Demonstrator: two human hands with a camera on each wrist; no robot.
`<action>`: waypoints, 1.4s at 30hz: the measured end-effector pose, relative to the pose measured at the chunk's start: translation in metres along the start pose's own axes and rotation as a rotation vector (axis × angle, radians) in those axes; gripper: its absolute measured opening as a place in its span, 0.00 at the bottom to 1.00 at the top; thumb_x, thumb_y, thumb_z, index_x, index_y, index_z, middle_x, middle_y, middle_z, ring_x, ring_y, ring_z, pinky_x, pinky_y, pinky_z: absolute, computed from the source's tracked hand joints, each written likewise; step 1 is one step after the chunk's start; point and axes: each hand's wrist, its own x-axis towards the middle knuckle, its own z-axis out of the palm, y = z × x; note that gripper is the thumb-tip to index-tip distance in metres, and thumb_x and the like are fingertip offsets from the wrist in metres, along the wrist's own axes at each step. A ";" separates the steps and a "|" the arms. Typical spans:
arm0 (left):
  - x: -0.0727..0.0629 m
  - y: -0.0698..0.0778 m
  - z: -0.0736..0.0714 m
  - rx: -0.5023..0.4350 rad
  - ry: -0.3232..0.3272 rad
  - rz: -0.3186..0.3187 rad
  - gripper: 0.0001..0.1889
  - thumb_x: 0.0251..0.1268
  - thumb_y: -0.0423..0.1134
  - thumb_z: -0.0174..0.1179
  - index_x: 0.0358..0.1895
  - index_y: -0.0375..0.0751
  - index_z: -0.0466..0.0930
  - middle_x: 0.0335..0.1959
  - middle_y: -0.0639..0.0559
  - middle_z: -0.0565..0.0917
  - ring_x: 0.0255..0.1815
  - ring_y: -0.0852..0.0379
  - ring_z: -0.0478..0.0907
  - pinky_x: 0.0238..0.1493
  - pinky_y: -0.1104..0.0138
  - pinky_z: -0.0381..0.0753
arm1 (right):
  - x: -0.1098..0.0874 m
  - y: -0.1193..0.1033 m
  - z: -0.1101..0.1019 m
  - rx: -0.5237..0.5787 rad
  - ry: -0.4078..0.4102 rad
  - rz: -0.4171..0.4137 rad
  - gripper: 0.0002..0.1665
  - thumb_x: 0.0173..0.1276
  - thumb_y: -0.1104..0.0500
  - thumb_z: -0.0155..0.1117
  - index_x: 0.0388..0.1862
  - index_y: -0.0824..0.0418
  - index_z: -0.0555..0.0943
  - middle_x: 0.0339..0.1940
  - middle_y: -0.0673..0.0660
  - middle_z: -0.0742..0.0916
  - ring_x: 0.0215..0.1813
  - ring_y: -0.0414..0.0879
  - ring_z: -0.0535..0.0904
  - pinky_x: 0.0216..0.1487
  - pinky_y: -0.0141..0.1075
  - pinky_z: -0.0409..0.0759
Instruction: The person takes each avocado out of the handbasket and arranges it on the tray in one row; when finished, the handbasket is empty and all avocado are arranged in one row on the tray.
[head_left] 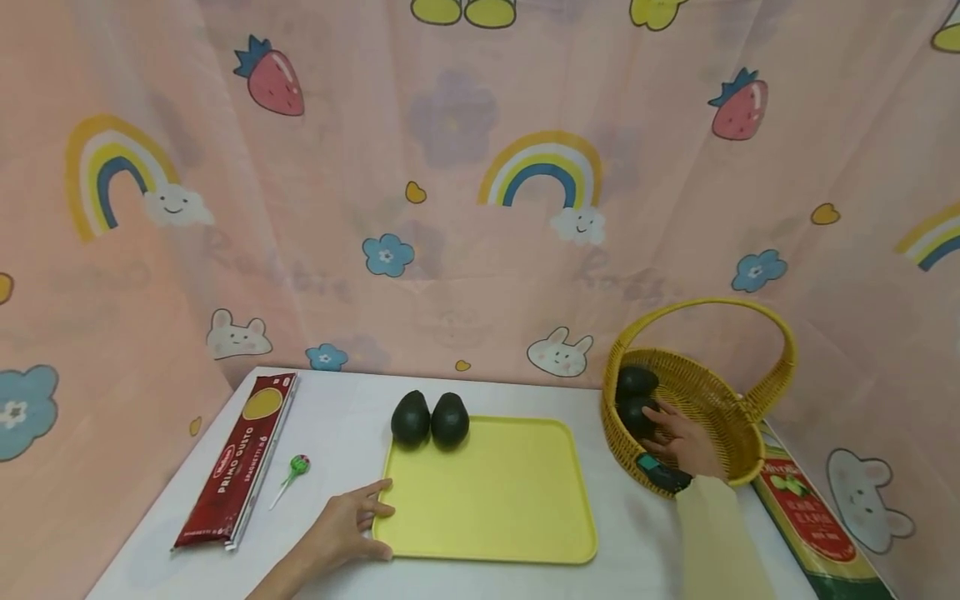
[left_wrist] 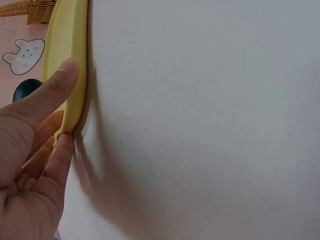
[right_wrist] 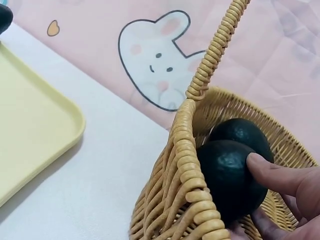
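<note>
My left hand (head_left: 341,525) grips the near left corner of a yellow tray (head_left: 495,492). In the left wrist view its thumb lies along the tray's wall, with fingers around the corner. Two dark avocados (head_left: 411,419) stand side by side at the tray's far left corner. On the right, my right hand (head_left: 686,442) reaches into a wicker basket (head_left: 731,429) and holds an avocado (right_wrist: 227,180). The thumb lies on its side; the other fingers are partly hidden below it. Another avocado (right_wrist: 242,132) sits right behind it, against the basket wall.
A red spaghetti packet (head_left: 243,458) and a green lollipop (head_left: 299,465) lie left of the tray. A red and green packet (head_left: 810,517) lies beside the basket at the right edge. The basket's tall handle (head_left: 705,302) arches above its opening. A patterned curtain (head_left: 450,317) hangs behind the table.
</note>
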 end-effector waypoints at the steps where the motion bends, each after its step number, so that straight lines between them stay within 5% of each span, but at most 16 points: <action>1: 0.000 0.000 0.000 0.001 0.002 0.002 0.43 0.29 0.38 0.81 0.58 0.29 0.75 0.51 0.42 0.83 0.56 0.37 0.76 0.46 0.68 0.84 | 0.000 -0.001 0.001 -0.038 0.005 -0.001 0.29 0.64 0.80 0.46 0.65 0.74 0.66 0.73 0.74 0.59 0.69 0.72 0.58 0.62 0.54 0.72; 5: -0.001 -0.002 0.001 -0.012 0.001 -0.003 0.45 0.29 0.38 0.81 0.60 0.29 0.73 0.48 0.43 0.85 0.55 0.37 0.77 0.45 0.68 0.85 | 0.003 -0.003 0.004 -0.205 0.022 -0.067 0.23 0.68 0.74 0.54 0.63 0.73 0.71 0.70 0.77 0.63 0.69 0.74 0.56 0.64 0.61 0.66; 12: -0.002 -0.001 -0.001 -0.055 -0.016 -0.030 0.49 0.30 0.36 0.80 0.64 0.28 0.68 0.42 0.45 0.87 0.54 0.36 0.77 0.47 0.66 0.84 | 0.004 -0.006 0.006 0.162 -0.006 0.009 0.23 0.74 0.75 0.39 0.66 0.75 0.64 0.75 0.74 0.51 0.68 0.72 0.60 0.54 0.35 0.82; 18: 0.000 0.002 0.000 -0.038 -0.015 -0.051 0.49 0.30 0.36 0.80 0.64 0.28 0.68 0.42 0.46 0.87 0.55 0.37 0.77 0.46 0.66 0.84 | 0.003 -0.008 0.005 0.208 -0.010 0.019 0.23 0.75 0.73 0.40 0.67 0.77 0.62 0.75 0.73 0.49 0.64 0.67 0.67 0.51 0.32 0.83; 21: 0.000 0.004 -0.001 -0.035 -0.015 -0.060 0.49 0.30 0.35 0.80 0.64 0.27 0.68 0.42 0.45 0.87 0.56 0.36 0.76 0.46 0.66 0.84 | 0.004 -0.005 0.006 0.281 -0.006 0.051 0.22 0.76 0.70 0.42 0.67 0.74 0.65 0.76 0.70 0.48 0.56 0.52 0.76 0.49 0.31 0.84; 23: -0.001 0.004 -0.001 -0.040 -0.017 -0.062 0.48 0.30 0.35 0.80 0.64 0.27 0.68 0.42 0.45 0.87 0.57 0.36 0.75 0.47 0.66 0.84 | 0.006 -0.003 0.006 0.346 -0.003 0.060 0.21 0.76 0.68 0.44 0.66 0.71 0.69 0.77 0.69 0.46 0.42 0.40 0.79 0.48 0.29 0.84; 28: 0.000 0.004 0.001 -0.043 -0.022 -0.064 0.48 0.30 0.35 0.80 0.64 0.28 0.69 0.44 0.45 0.86 0.58 0.35 0.74 0.48 0.67 0.84 | 0.009 0.006 0.007 0.389 -0.002 0.001 0.22 0.77 0.66 0.44 0.65 0.76 0.66 0.77 0.71 0.45 0.18 0.36 0.59 0.44 0.26 0.84; 32: 0.000 0.003 0.002 -0.045 -0.021 -0.043 0.46 0.30 0.36 0.80 0.62 0.27 0.71 0.47 0.43 0.85 0.59 0.34 0.73 0.48 0.67 0.84 | 0.013 0.009 0.004 0.469 0.003 0.102 0.26 0.76 0.65 0.47 0.69 0.76 0.61 0.77 0.66 0.51 0.19 0.36 0.61 0.43 0.27 0.85; 36: -0.001 0.002 0.002 -0.051 -0.009 -0.012 0.40 0.29 0.35 0.80 0.55 0.28 0.77 0.54 0.39 0.81 0.60 0.33 0.72 0.48 0.67 0.84 | 0.019 0.008 -0.002 0.530 0.008 0.262 0.30 0.76 0.58 0.50 0.70 0.72 0.60 0.79 0.57 0.51 0.34 0.29 0.75 0.49 0.31 0.84; 39: -0.001 0.002 0.002 -0.047 0.000 -0.004 0.32 0.28 0.35 0.80 0.47 0.30 0.83 0.62 0.36 0.74 0.61 0.32 0.69 0.48 0.68 0.84 | 0.021 0.008 -0.005 0.483 -0.022 0.261 0.31 0.76 0.59 0.49 0.70 0.74 0.57 0.79 0.58 0.48 0.45 0.30 0.79 0.52 0.33 0.83; 42: -0.001 0.001 0.002 -0.039 0.001 -0.002 0.32 0.28 0.36 0.80 0.47 0.31 0.83 0.62 0.35 0.74 0.61 0.32 0.70 0.47 0.68 0.84 | 0.022 0.009 -0.006 0.491 -0.036 0.257 0.35 0.74 0.61 0.52 0.74 0.70 0.52 0.75 0.57 0.62 0.45 0.35 0.81 0.51 0.34 0.84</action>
